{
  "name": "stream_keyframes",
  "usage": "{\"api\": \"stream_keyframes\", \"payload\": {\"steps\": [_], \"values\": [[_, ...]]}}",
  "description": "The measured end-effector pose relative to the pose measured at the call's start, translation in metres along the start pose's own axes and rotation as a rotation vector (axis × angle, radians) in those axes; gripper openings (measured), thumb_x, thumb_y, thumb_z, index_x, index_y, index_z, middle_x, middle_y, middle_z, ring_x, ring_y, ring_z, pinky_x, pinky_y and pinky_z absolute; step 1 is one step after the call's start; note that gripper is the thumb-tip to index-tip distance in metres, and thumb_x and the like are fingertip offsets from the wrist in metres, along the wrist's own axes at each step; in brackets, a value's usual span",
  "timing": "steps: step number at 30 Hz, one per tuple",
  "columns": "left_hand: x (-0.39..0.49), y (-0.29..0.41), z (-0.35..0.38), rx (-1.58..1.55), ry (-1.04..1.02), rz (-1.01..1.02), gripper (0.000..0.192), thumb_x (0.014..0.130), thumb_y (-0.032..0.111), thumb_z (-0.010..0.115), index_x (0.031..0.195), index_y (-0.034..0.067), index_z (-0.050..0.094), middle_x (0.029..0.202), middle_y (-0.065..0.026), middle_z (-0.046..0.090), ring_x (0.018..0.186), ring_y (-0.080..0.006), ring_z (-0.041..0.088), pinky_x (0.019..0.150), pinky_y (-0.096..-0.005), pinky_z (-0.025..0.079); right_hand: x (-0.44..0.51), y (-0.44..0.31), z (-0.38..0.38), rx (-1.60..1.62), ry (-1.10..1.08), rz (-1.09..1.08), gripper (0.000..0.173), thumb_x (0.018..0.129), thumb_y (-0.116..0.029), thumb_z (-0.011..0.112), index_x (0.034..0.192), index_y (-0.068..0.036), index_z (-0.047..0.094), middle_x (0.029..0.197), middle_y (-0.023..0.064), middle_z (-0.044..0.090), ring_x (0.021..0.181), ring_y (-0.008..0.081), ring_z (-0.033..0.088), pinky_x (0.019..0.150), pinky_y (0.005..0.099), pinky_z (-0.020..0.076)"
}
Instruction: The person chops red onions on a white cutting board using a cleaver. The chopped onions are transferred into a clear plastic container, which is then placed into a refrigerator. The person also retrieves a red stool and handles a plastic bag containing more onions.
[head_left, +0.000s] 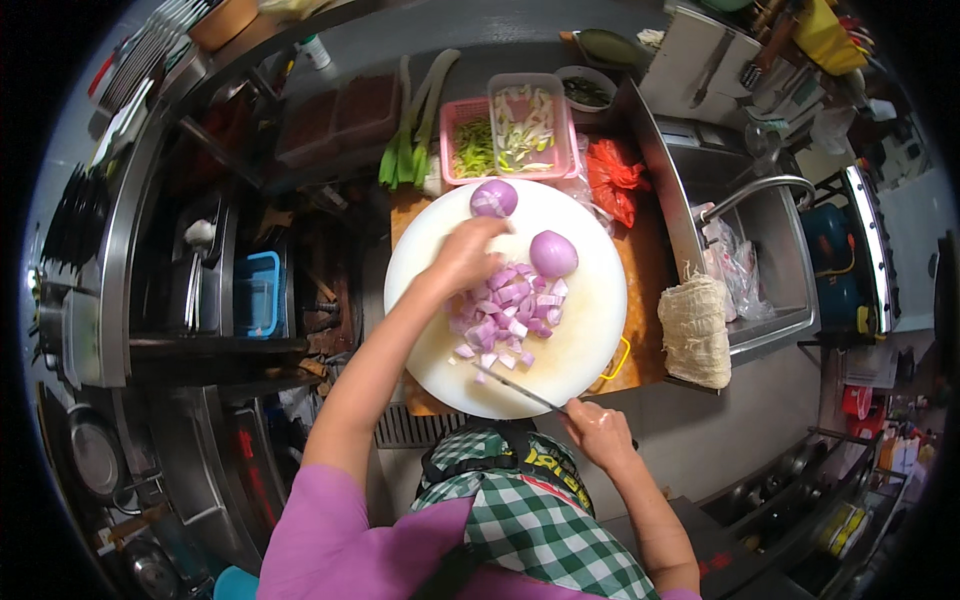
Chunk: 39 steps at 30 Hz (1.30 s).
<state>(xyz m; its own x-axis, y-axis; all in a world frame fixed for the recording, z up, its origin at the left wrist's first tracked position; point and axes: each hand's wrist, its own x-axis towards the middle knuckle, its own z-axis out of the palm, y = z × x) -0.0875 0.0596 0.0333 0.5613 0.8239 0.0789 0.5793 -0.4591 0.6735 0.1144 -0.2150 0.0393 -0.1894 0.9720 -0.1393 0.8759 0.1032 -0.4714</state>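
A round white cutting board (427, 232) lies before me, with a heap of chopped purple onion (510, 311) at its middle. Two larger onion pieces rest on it: one (494, 198) at the far edge and a smooth, domed one (553, 253) right of the heap. My left hand (471, 251), slightly blurred, hovers between the far onion and the heap, fingers apart and nothing seen in them. By the near edge of the board, my right hand (600, 431) grips a knife (525, 392) by its handle. Its blade points toward the near side of the heap.
Behind the board stand a pink basket (448, 142), a clear tub of sliced scallion (525, 127) and long leeks (412, 142). A red plastic bag (611, 176) sits to their right. Further right, a folded cloth (694, 330) hangs beside the steel sink (780, 300) with its curved faucet (757, 191).
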Motion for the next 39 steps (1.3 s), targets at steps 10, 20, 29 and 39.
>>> {"api": "stream_keyframes", "payload": {"steps": [10,20,29,39], "values": [[0.087,0.045,0.072,0.272,-0.485,-0.016,0.064,0.058,0.02,0.073,0.119,0.024,0.054,0.117,-0.0215,0.044,0.107,-0.042,0.047,0.084,-0.0462,0.05,0.048,-0.026,0.011,0.019,-0.251,-0.094,0.018,0.091,-0.027,0.049,0.088,-0.009,0.05,0.066,0.0167,0.062,0.061,0.0367,0.062,0.054,0.0477,0.0487],[-0.06,0.061,-0.066,-1.23,-0.072,-0.355,0.054,0.087,0.017,0.062,0.136,0.007,0.042,0.12,-0.0088,0.054,0.102,-0.0141,0.057,0.081,-0.0257,0.047,0.101,-0.02,0.006,0.046,-0.011,0.098,0.026,0.088,-0.03,0.059,0.084,-0.006,0.053,0.064,0.0201,0.061,0.062,0.0409,0.061,0.055,0.0506,0.0474],[-0.164,0.036,0.055,0.228,0.21,-0.741,0.079,0.066,0.041,0.08,0.129,0.006,0.048,0.107,-0.0224,0.042,0.102,-0.0394,0.048,0.086,-0.0442,0.046,0.111,-0.009,0.001,0.129,0.095,0.089,0.023,0.09,-0.025,0.058,0.084,-0.004,0.053,0.069,0.0208,0.063,0.065,0.0429,0.06,0.057,0.0514,0.0466],[-0.198,0.029,0.077,-0.116,0.508,-0.549,0.059,0.064,0.01,0.083,0.115,0.0,0.054,0.099,-0.0117,0.05,0.076,-0.019,0.056,0.06,-0.0284,0.051,0.058,-0.064,-0.023,-0.015,0.062,0.091,0.021,0.09,-0.017,0.056,0.081,-0.003,0.044,0.062,0.0216,0.057,0.059,0.0427,0.057,0.053,0.0501,0.0431]]}}
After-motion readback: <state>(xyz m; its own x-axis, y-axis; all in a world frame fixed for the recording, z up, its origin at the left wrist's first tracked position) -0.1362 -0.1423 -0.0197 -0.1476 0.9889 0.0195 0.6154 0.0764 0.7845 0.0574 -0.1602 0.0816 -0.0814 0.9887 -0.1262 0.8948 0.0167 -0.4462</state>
